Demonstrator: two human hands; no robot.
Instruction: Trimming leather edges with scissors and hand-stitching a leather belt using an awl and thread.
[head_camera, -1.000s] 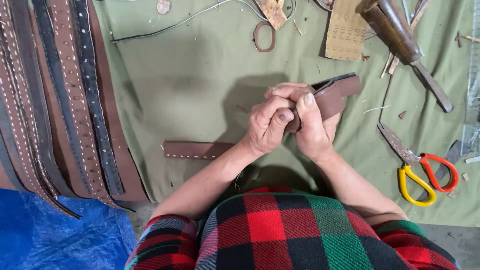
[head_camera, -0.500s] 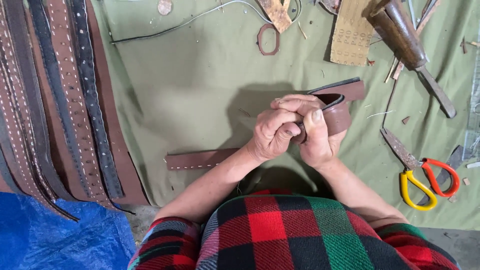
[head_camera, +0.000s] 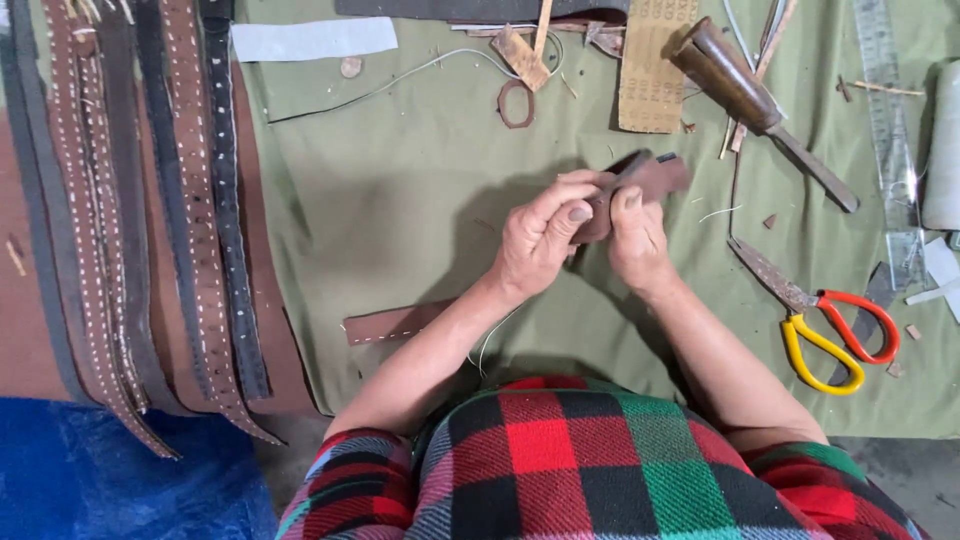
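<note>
Both hands' grip hiding strap (head_camera: 655, 175) middle

2 hands are showing, 1 pair of scissors (head_camera: 825, 325) is lying right, 1 ruler (head_camera: 890, 140) is lying beyond, and about 5 belts (head_camera: 150, 200) are hanging left.

Work surface was covered by an olive-green cloth (head_camera: 400, 190), creased, evenly lit. At its left edge lay bare reddish-brown board (head_camera: 20, 300). Blue tarp (head_camera: 90, 480) covered the floor below; grey floor (head_camera: 900, 470) showed lower right.
</note>
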